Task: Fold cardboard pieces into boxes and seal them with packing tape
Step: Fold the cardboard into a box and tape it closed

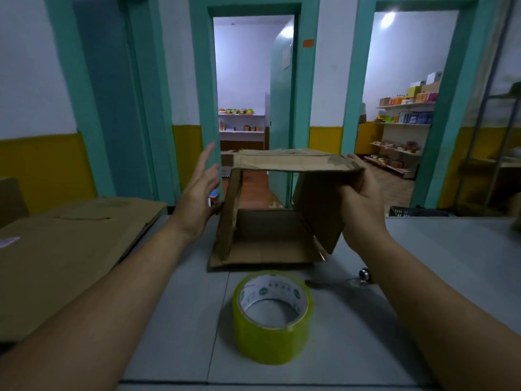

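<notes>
A brown cardboard box (270,238), opened into a tube shape, stands on the grey table (423,255) with its open end facing me. My right hand (358,198) grips the box's upper right corner, thumb on the near side and fingers over the top edge. My left hand (200,190) is beside the box's left wall with fingers straight, its heel near or touching the wall. A roll of yellow packing tape (272,316) lies flat on the table in front of the box.
A stack of flat cardboard sheets (64,249) lies on the left of the table. A small metal tool (363,275) lies right of the tape. Beyond the table are teal door frames, two open doorways with shelves of goods, and a metal rack (485,153) at right.
</notes>
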### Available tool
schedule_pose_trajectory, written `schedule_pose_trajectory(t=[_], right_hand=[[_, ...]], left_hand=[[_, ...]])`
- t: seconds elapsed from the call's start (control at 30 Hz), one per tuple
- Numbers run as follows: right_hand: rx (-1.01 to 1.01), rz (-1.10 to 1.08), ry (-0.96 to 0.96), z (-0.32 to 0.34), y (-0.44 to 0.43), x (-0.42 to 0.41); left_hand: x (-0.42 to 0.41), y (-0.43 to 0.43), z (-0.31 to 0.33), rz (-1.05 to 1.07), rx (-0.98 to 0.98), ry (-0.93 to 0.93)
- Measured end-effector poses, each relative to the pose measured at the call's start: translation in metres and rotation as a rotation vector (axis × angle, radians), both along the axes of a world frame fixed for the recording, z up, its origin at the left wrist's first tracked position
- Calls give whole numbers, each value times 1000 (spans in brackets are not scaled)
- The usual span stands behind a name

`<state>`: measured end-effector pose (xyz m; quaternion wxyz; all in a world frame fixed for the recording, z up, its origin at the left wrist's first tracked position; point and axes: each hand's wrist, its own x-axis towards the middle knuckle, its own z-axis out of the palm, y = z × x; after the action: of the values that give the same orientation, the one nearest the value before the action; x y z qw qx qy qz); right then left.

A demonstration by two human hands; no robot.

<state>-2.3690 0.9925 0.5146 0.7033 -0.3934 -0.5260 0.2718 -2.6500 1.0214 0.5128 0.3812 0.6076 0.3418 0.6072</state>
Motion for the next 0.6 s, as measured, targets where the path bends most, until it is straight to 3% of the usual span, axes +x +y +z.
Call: schedule_pose_trajectory(t=[0.13, 0.27, 0.47, 0.53, 0.6], right_hand=[[-5, 68, -53, -2, -1, 1], [-2, 209, -148, -9, -1, -2], [-74, 640, -52, -2, -2, 8], [-66, 644, -145, -4, 0, 13], [-25, 483, -360, -7, 0, 16]], left_hand=[[0, -5, -8, -90, 110, 285], [-5, -8, -6, -80, 117, 233], [-16, 0, -7, 59, 163, 156], [-17, 2, -7, 99, 162, 159], [-16, 2, -6, 141, 168, 181]])
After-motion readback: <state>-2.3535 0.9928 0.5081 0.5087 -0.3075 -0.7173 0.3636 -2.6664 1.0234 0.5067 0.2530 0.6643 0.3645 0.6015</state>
